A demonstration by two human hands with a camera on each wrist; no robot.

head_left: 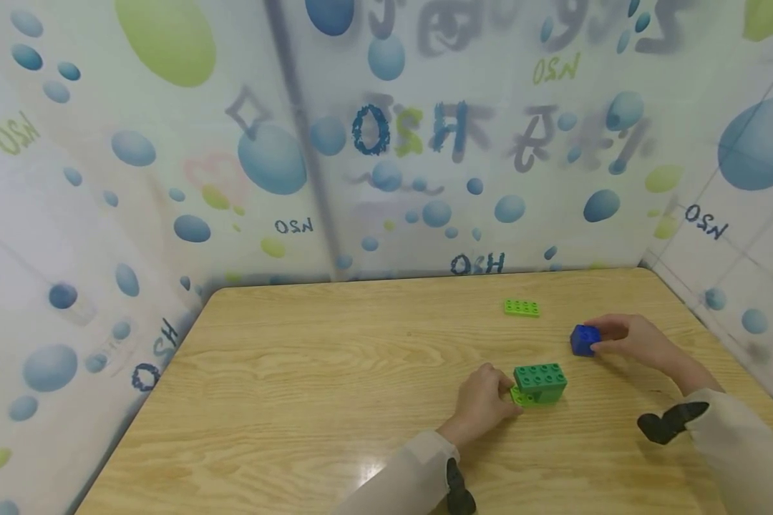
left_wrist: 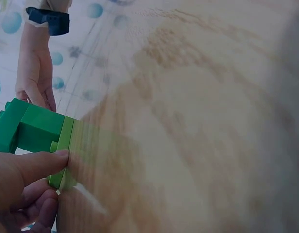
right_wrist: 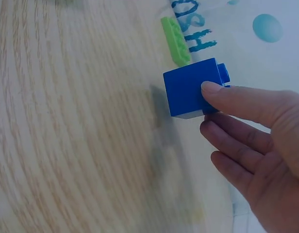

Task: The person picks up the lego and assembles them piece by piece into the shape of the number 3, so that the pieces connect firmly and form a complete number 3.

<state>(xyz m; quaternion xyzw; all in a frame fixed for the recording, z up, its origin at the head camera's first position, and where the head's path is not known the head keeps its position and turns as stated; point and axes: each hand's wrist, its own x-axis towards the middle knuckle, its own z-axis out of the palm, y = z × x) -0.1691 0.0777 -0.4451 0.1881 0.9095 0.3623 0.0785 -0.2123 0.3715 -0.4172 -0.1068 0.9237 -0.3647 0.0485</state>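
In the head view my left hand point(head_left: 483, 400) pinches the left end of a light green building plate point(head_left: 523, 398) at the tabletop. Dark green bricks point(head_left: 541, 379) are stacked on that plate; the upper one is long with studs on top and overhangs the lower. The left wrist view has the thumb point(left_wrist: 52, 162) pressed on the plate's edge beside the stack. To the right, my right hand point(head_left: 638, 343) holds a blue brick point(head_left: 583, 340) between thumb and fingers. Its studs point towards the back wall in the right wrist view, where the brick point(right_wrist: 191, 90) casts a shadow on the wood.
Another light green plate point(head_left: 522, 308) lies near the back edge of the wooden table point(head_left: 335, 357). Curtain-like walls point(head_left: 425, 200) printed with blue and green drops stand behind and at both sides. Dark straps point(head_left: 673, 422) hang at both sleeves.
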